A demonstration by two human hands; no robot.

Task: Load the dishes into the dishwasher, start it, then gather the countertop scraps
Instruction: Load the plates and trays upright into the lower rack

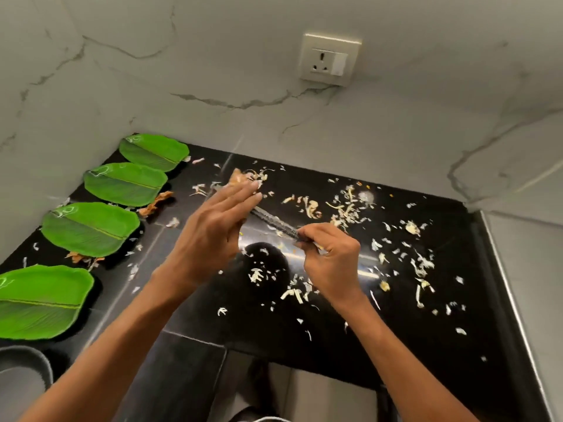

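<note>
We are pinching the near end of a slim, dark, textured utensil (275, 222) with our right hand (332, 263), thumb and fingers curled round its handle just above the black countertop (396, 336). What kind of utensil it is we cannot tell, as its far end is hiding behind our other hand. We are holding our left hand (213, 229) flat, fingers straight and together, edge-on beside the utensil, with the fingertips reaching toward a small brownish clump of peel (240, 178) at the back of the counter. Whether that hand is actually touching the utensil we cannot tell.

Around both hands, pale vegetable scraps (344, 208) are lying scattered over the glossy surface, thickest behind and to the right of our right hand, with thinner flecks trailing toward the right edge and a small heap just in front of our right wrist.

Along the left wall, four green leaf-shaped plates (91, 229) are sitting in a row, running from the back corner toward us, with orange-brown peelings tucked beside the middle two. A grey rounded rim (39, 360) is showing at the lower left, near the closest plate. On the marble-patterned wall (213, 71) behind the counter, a white power socket (330, 59) is sitting well above the scraps.
</note>
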